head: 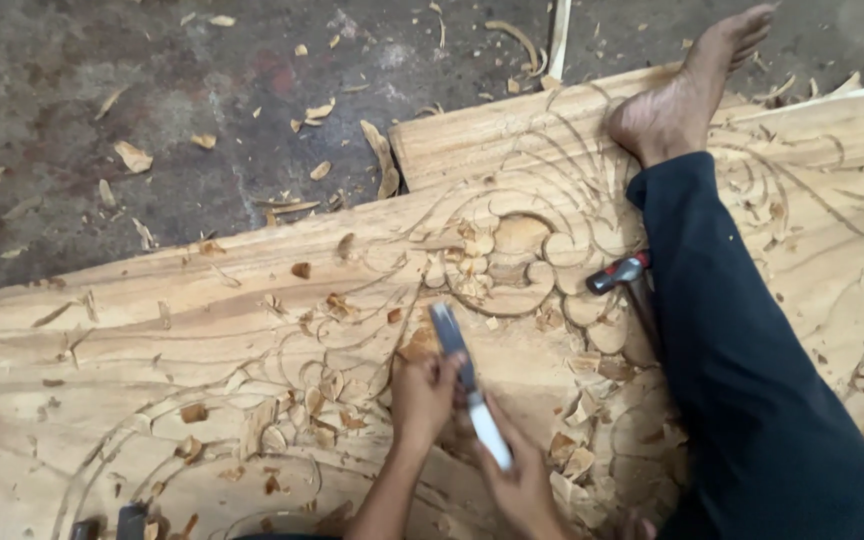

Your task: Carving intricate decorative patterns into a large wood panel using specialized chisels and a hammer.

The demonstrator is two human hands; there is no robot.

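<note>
both hands, left hand (422,392) and right hand (522,485), clamped on chisel (467,385), mid-cut in panel (202,330) relief near bottom edge; next likely needs steady push.

hammer (620,272) (black-handled), wood chips (132,156) — concrete floor (72,60)

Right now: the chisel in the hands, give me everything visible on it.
The chisel is a long, slim tool with a flat grey metal blade and a pale whitish handle. It lies tilted, blade end up and to the left, its tip near the carved panel among wood chips. The left hand wraps the blade partway down; the right hand holds the handle end. The cutting edge itself is blurred.
</note>
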